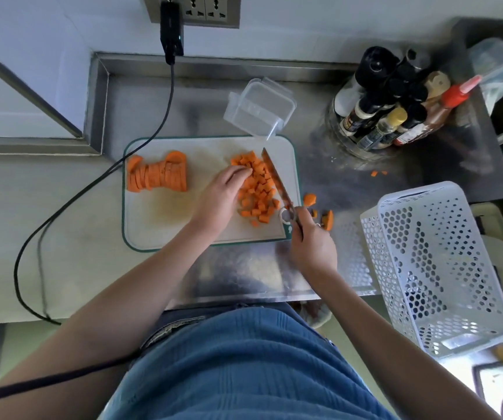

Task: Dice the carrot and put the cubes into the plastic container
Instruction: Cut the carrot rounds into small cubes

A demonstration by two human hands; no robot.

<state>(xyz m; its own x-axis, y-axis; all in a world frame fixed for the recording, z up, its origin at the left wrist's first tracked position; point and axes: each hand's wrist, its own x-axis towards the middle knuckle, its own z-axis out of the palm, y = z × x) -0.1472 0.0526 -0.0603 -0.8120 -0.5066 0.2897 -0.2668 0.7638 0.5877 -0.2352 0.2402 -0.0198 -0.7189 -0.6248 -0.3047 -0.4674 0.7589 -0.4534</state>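
A white cutting board [165,213] with a green rim lies on the steel counter. A row of carrot slices [158,174] sits on its left part. A heap of carrot cubes [258,186] lies on its right part. My left hand [224,189] rests at the left side of the heap, fingertips on the cubes. My right hand [312,237] grips the handle of a knife [276,177], whose blade lies along the heap's right side. The clear plastic container [259,109] stands beyond the board's far right corner, holding nothing.
Carrot end pieces [320,210] lie on the counter right of the board, small bits [377,173] farther back. A white perforated basket [435,262] stands at the right. A rack of sauce bottles [395,107] is at the back right. A black cable [99,180] crosses the left.
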